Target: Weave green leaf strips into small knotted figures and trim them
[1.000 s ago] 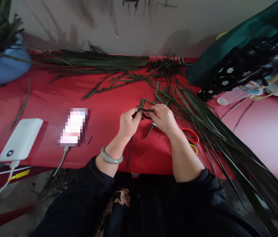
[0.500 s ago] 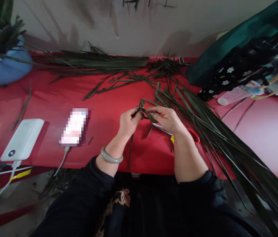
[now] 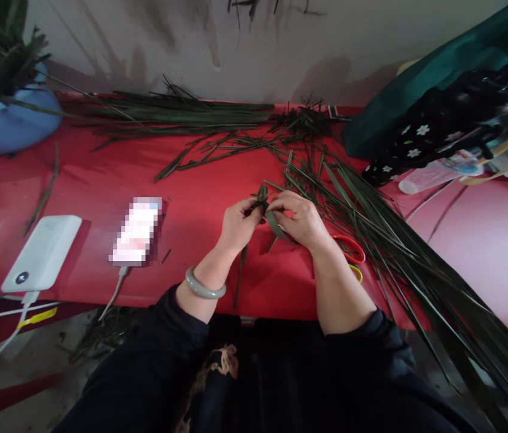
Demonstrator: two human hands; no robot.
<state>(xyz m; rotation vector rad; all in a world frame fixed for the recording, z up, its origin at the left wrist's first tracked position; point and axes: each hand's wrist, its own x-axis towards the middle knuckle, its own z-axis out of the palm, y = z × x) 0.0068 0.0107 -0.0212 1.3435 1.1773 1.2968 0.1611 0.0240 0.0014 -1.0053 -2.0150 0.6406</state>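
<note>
Between the fingers of my left hand (image 3: pixel 241 224) is a small folded leaf piece (image 3: pixel 261 195), dark green, its looped top sticking up past the fingertips. My right hand (image 3: pixel 299 218) pinches a long leaf strip (image 3: pixel 275 225) close to that piece, and the strip's loose end curves down below the fingers. The two hands nearly touch. Under my right wrist lie scissors (image 3: pixel 353 248) with red and yellow handle loops; the forearm covers much of them. A narrow leaf strip (image 3: pixel 239 276) hangs or lies below my left hand.
Long leaves (image 3: pixel 389 234) run across the table's right side and over its front edge. More leaves (image 3: pixel 190 114) lie along the wall. A phone (image 3: pixel 136 231) and a white power bank (image 3: pixel 41 252), both cabled, are at left. A blue container (image 3: pixel 32 114) and a flowered umbrella (image 3: pixel 416 141) flank the back.
My right hand has shifted slightly left, closer to my left fingertips, and the strip now bends in a curve. More of the scissors' handles shows beside my right forearm.
</note>
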